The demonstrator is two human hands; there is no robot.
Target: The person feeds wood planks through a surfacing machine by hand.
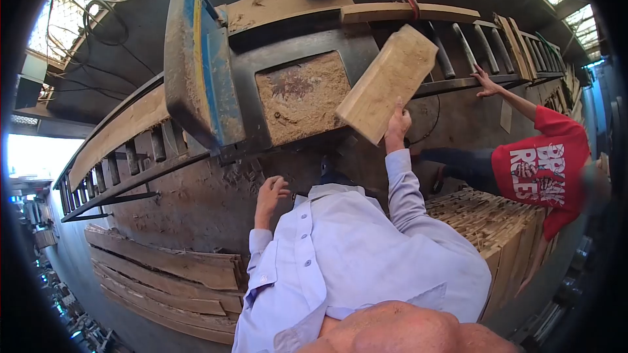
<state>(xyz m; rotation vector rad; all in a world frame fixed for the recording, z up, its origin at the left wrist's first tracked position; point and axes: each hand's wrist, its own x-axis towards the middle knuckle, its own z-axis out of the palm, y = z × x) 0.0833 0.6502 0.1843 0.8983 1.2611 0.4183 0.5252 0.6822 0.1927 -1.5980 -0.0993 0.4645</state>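
Right now your right hand (397,124) grips the pale rectangular wooden block (389,82) by its near lower end only. The fingers are closed around that end and the thumb is laid up its face, so nearly the whole block stands out beyond your grip, tilted up and away to the right. It hangs over the dusty dark saw table, just right of the sawdust-filled square opening (301,95).

That's the risk, I'd say: with so much timber past your fingers, the block could lever out of your hold and drop onto the table or the steel rollers (458,46) behind it. Sawdust on your palm would make a slip likelier.

Watch the co-worker in the red shirt (540,170) too. That person's hand (486,82) rests on the roller rail near the block's far end, and a swing of the block could catch it.

Your left hand (271,189) hangs loosely curled and empty, well apart from the block, below the blue and yellow machine guard (196,65).
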